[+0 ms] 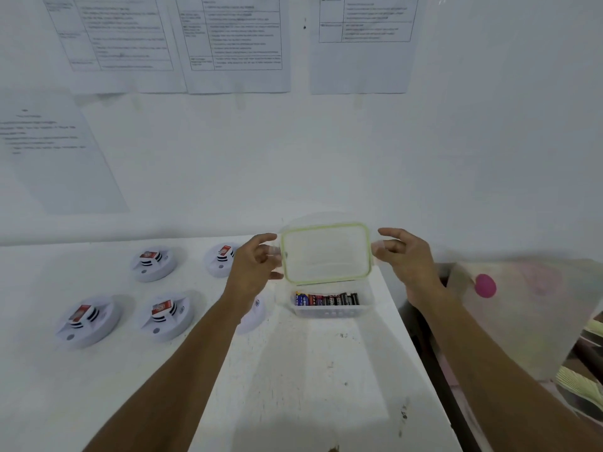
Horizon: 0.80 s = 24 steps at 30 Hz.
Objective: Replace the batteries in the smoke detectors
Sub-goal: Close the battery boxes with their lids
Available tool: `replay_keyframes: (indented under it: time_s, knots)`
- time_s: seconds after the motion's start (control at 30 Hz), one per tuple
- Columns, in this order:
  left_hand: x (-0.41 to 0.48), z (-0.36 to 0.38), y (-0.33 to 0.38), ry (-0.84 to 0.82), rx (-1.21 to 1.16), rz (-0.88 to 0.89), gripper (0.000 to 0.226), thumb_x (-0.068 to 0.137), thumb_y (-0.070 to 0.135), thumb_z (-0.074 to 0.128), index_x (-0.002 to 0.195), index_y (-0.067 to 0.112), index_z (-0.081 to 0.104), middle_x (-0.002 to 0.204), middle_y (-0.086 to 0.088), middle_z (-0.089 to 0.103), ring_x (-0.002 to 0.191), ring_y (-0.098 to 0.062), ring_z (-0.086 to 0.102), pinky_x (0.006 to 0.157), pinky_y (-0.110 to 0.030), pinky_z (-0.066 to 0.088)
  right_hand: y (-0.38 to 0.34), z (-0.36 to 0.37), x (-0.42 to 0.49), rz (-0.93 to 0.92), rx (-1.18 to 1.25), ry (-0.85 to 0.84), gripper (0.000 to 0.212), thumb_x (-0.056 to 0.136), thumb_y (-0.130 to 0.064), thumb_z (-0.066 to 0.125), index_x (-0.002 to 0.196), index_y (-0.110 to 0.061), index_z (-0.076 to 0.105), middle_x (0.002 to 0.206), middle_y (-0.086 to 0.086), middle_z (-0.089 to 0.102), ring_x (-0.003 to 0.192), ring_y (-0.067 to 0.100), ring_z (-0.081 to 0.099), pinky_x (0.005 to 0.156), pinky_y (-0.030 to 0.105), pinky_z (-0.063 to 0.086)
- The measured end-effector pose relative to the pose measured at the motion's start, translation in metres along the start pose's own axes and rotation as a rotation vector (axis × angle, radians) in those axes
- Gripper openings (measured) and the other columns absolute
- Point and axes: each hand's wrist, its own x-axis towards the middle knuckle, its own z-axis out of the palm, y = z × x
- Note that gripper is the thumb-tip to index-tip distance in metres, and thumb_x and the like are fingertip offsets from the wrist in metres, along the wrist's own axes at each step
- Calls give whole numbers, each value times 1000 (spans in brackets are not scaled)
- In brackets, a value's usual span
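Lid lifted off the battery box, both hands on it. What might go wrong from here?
The lid, pinched only at its side tabs by the left hand and right hand, may slip onto the batteries. The box sits near the right edge of the table; a bump might tip it off.

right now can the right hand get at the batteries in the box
Probably yes, once it lets go. The right hand and left hand pinch the lid by its side tabs, raised above the box. The batteries lie uncovered, with nothing between them and that hand.
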Motion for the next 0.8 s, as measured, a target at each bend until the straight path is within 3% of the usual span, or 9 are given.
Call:
replay_keyframes:
  time_s: [0.13,0.23,0.33,0.43,0.53,0.63,0.8]
  knots:
    - [-2,0,7,-74,-49,137,22,93,-5,56,97,12,68,99,-11,70,97,-24,65,86,-33,56,4,-5,7,-114,-71,21,10,90,-12,69,91,-20,74,87,-3,73,70,2,61,65,18,46]
    - [-6,-1,-2,-97,-41,118,33,94,-8,42,95,9,70,105,-11,72,106,-25,65,94,-34,53,19,-11,6,-100,-69,-6,28,88,11,58,89,-13,74,94,5,74,85,14,66,75,29,53]
    - [-14,-2,-20,-52,92,117,21,96,2,51,96,11,70,102,-2,73,102,-20,65,90,-31,52,35,-14,-3,-56,-51,-54,29,86,17,52,93,-5,70,97,10,74,92,20,66,78,29,54]
    - [-21,1,-38,-43,246,152,11,89,6,66,95,14,70,99,6,72,98,-10,65,84,-22,51,53,-13,-9,7,-67,-59,30,86,12,53,92,-11,71,97,4,75,92,21,66,79,29,53]
    - [-21,7,-47,-35,340,261,18,84,2,70,96,15,68,101,7,68,97,-5,63,85,-15,49,65,-10,-11,19,-112,-37,31,85,5,59,89,-23,72,101,-5,74,92,17,67,81,32,52]
    - [-17,10,-55,-2,456,387,20,83,1,70,96,17,69,104,13,66,102,-2,61,86,-16,49,69,-3,-16,-31,-213,-17,23,88,-6,65,93,-28,72,103,-11,72,96,14,67,81,28,51]
    - [-21,9,-59,39,448,329,23,83,5,72,99,21,71,110,11,65,102,7,59,83,-8,47,69,3,-26,-12,-222,23,26,88,-7,63,106,-24,72,114,-9,68,93,7,67,76,23,50]
